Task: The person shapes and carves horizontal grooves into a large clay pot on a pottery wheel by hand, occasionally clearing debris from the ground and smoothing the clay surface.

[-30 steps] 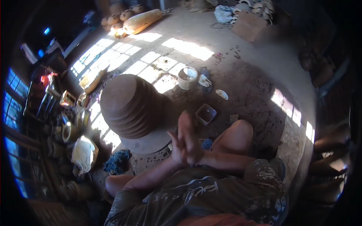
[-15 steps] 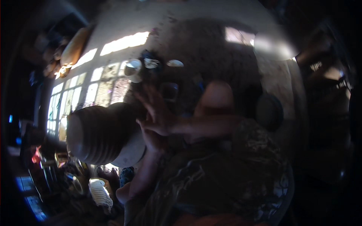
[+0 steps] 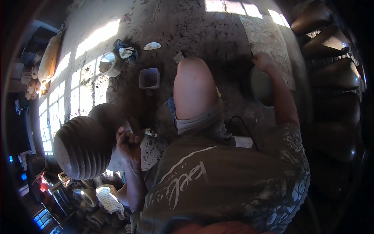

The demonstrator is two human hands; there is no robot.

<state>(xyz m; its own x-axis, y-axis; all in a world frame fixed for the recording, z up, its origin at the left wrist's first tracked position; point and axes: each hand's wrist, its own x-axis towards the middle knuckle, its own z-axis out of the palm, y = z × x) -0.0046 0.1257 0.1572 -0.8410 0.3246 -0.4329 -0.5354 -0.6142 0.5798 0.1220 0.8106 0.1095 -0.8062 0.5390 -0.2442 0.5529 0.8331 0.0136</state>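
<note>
Over the sun-patched, littered floor [image 3: 187, 31], the left hand [image 3: 129, 145] is beside a ribbed pot [image 3: 83, 148], the right hand [image 3: 264, 62] near a round greenish vessel [image 3: 260, 87]; fingers curled, their grip I cannot tell.

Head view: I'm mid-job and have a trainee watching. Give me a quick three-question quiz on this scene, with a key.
1. Multiple choice: the right hand is nearest to
a) the white bucket
b) the round grey-green object
c) the long tan object

2. True or false: the left hand is beside the ridged brown vessel.

3. Fill in the blank: in the picture, the square tray lies to the ____ of the bare knee.

Key: 1. b; 2. true; 3. left
</note>
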